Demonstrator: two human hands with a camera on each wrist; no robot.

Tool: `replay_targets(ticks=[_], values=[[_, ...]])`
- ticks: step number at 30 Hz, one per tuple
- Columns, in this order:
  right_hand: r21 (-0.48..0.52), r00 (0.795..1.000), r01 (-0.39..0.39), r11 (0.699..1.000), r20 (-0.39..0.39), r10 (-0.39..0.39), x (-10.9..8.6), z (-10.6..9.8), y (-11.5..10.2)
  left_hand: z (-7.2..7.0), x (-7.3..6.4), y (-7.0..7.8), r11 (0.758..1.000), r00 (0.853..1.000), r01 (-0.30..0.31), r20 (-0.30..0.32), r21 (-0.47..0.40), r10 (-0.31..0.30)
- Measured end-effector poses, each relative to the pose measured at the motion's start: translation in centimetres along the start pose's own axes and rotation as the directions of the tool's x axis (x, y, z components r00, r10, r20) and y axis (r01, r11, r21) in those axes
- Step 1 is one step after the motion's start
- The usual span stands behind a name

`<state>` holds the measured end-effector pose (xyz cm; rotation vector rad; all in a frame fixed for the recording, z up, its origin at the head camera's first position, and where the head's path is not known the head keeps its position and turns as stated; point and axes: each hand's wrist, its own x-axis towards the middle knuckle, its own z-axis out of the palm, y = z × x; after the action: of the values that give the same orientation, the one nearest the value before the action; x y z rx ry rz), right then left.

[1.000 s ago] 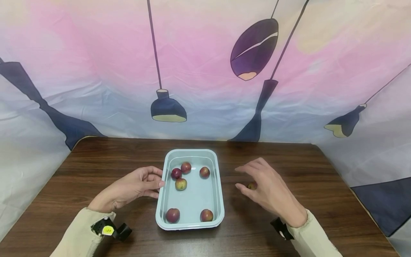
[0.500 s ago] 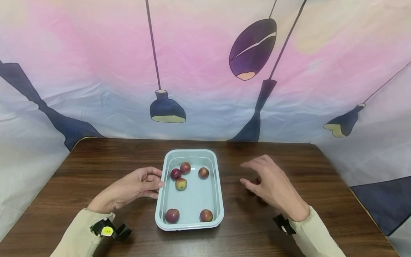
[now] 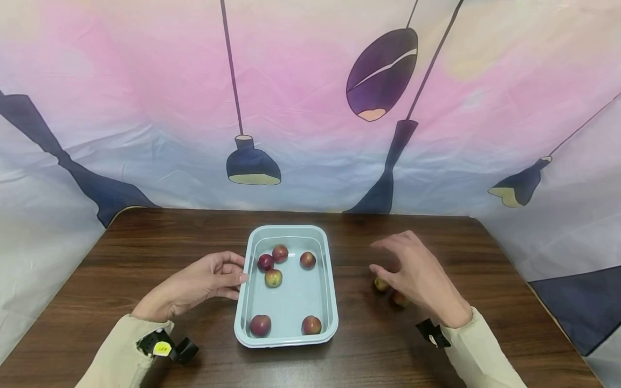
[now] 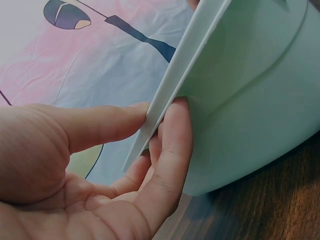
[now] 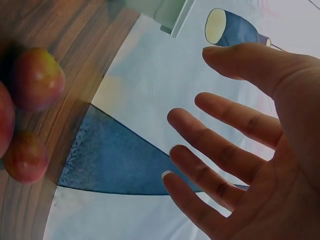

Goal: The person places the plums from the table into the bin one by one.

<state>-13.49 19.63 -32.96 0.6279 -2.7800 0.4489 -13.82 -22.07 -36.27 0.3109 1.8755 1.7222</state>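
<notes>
The left hand (image 3: 213,276) pinches the pale-blue rectangular plastic tray (image 3: 291,302) holding six round red-to-yellow fruits (image 3: 311,325), while the spread, empty right hand (image 3: 418,277) hangs near more fruits (image 3: 380,284) that a fingertip's knock could roll across the brown wooden table (image 3: 184,231).

I count one pale blue tray (image 3: 293,307) on one wooden table (image 3: 194,226). Six small round fruits (image 3: 273,278) sit in the tray: three bunched toward its far left corner, one toward its far right corner, one by its near left corner, one by its near right. Three loose fruits (image 5: 39,79) lie on the table, between the tray's right edge and the table's right edge; that's nine altogether. Two hands, a left hand (image 3: 206,277) and a right hand (image 3: 414,275); two sleeves (image 3: 114,353); two black wrist devices (image 3: 167,347).
</notes>
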Motion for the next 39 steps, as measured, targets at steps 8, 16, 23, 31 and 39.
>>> replay_targets(ticks=[8,16,23,31,39], values=[[-0.006,1.0,-0.015,1.0,0.02,0.015,0.3,-0.2,0.8,0.0,0.0,0.1,1.0,1.0,0.003,-0.005,0.002,-0.003],[0.008,0.999,-0.024,1.0,0.026,0.024,0.3,-0.2,1.6,-0.1,-0.1,0.1,1.0,1.0,0.0,-0.004,0.004,0.0],[0.005,0.998,-0.041,0.999,0.04,0.041,0.2,-0.2,2.2,0.0,0.0,0.0,1.0,1.0,0.002,-0.001,0.0,-0.002],[0.004,0.995,-0.068,0.998,0.072,0.068,0.1,-0.2,2.9,0.0,0.0,0.0,1.0,1.0,-0.001,0.0,0.002,0.001],[0.006,0.989,-0.108,0.994,0.106,0.107,0.1,-0.2,3.7,0.0,0.0,0.0,1.0,1.0,0.003,-0.001,0.008,-0.003]])
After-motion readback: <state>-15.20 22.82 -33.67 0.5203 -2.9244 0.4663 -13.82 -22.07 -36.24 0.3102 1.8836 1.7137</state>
